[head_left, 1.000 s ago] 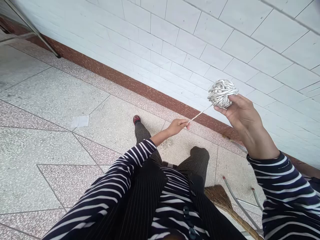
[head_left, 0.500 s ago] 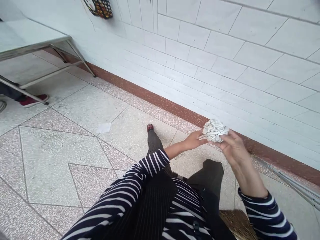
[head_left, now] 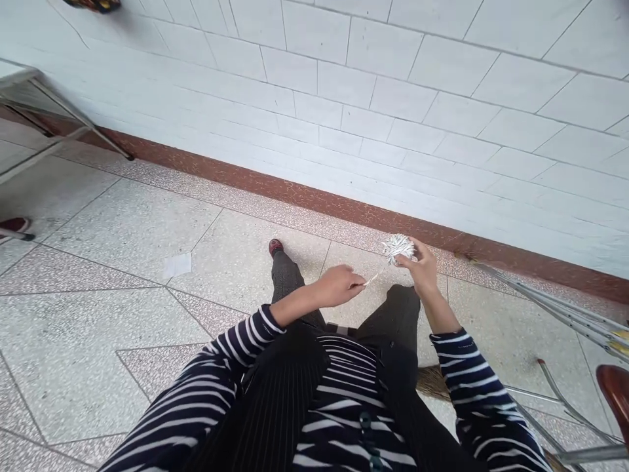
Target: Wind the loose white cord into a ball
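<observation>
A ball of white string (head_left: 398,248) with dark flecks is gripped in my right hand (head_left: 421,265), thumb in front and fingers behind it. To its left, my left hand (head_left: 341,286) pinches a loose strand (head_left: 374,278) that runs up toward the ball. The two hands are apart, above the floor in front of my legs. The fingers of my left hand are curled together around the strand's end.
A white tiled wall (head_left: 344,85) with a reddish-brown base stands ahead. White paper (head_left: 177,265) lies on the floor. Metal poles (head_left: 535,298) and a broom-like bundle (head_left: 432,381) are at right. A metal-legged table (head_left: 73,108) stands left, with a person's shoe (head_left: 14,226) near it.
My left hand has moved away from the ball to the left and down, drawing a strand out. The ball stays in my right hand. The view has shifted right.
</observation>
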`<state>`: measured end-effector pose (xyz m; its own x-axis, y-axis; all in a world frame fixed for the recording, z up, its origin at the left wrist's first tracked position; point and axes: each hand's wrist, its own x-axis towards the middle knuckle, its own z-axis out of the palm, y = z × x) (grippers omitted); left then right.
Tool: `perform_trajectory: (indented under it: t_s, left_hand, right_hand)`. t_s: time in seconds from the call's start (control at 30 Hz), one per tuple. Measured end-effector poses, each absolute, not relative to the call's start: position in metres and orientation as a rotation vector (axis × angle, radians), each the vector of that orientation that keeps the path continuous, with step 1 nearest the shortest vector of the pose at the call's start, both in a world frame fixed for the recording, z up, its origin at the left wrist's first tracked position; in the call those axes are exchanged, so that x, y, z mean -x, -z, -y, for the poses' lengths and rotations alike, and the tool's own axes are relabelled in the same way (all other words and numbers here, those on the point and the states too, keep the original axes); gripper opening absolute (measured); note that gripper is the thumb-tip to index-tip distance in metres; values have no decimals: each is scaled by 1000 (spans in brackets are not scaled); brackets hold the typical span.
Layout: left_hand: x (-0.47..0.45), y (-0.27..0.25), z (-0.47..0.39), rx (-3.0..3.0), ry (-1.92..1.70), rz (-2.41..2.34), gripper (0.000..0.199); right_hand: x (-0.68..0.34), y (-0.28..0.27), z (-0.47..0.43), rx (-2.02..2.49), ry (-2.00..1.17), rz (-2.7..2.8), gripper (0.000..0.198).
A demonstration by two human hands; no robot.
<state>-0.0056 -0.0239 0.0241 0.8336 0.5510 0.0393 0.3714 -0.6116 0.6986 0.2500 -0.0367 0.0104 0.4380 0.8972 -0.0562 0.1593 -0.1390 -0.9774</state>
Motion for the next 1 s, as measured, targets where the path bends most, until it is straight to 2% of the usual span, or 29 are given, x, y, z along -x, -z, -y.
perform_trajectory:
  t_s: [0.1,0.2,0.37,0.5,0.73,0.9,1.0]
  left_hand:
    - [-4,-48,3,-2441,-427,-630,30]
    - [-12,-50,-20,-2484,-465,-605,30]
    - [-15,-19,-38,-2408,-434,-552,23]
    - [-19,12,-33,-2226,-408,-663,19]
    - [-26,42,-24,-1893,-302,-687,27]
    - [-25,36,-9,-1803,-232,-623,30]
    - [-22,26,5,-1765,-230,-548,33]
  right_hand:
    - [-232,18,47,1626,-908,1044,70]
    - [-215,30,65,1596,-1066,1113,67]
    - [-203,27,95,1444,-1382,1066,64]
    - [-202,15,111,1296,-1479,954,63]
    - [-212,-27,113,1160,-1392,795,73]
    - [-226,-61,102,1235,-1193,828,62]
    - [-230,-63,89,1301,-1002,880,63]
